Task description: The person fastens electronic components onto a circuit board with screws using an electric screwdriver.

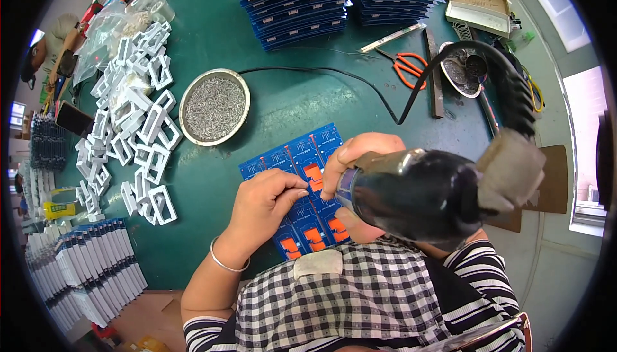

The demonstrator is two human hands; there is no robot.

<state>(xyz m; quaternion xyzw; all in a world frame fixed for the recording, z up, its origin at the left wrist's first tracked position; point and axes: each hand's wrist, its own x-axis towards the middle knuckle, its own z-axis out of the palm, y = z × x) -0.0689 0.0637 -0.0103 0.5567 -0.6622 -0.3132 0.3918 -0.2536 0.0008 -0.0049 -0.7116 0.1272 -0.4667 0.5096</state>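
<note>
A blue circuit board panel (289, 159) with orange patches lies on the green table in front of me. My left hand (267, 201) rests on the panel with fingertips pinched together on its surface; whether it holds something small I cannot tell. My right hand (353, 153) grips a black electric screwdriver (418, 194), its body held over the panel's right side. The tool's black cable (508, 79) arcs up and away to the right. The tool's tip is hidden under my hand.
A round metal dish of small screws (214, 106) sits left of the panel. White plastic frames (138, 121) pile at left. Stacks of blue boards (302, 2) stand at the back, more stacks (90, 268) at lower left. Orange-handled scissors (409, 68) and a second metal bowl (464, 69) lie at right.
</note>
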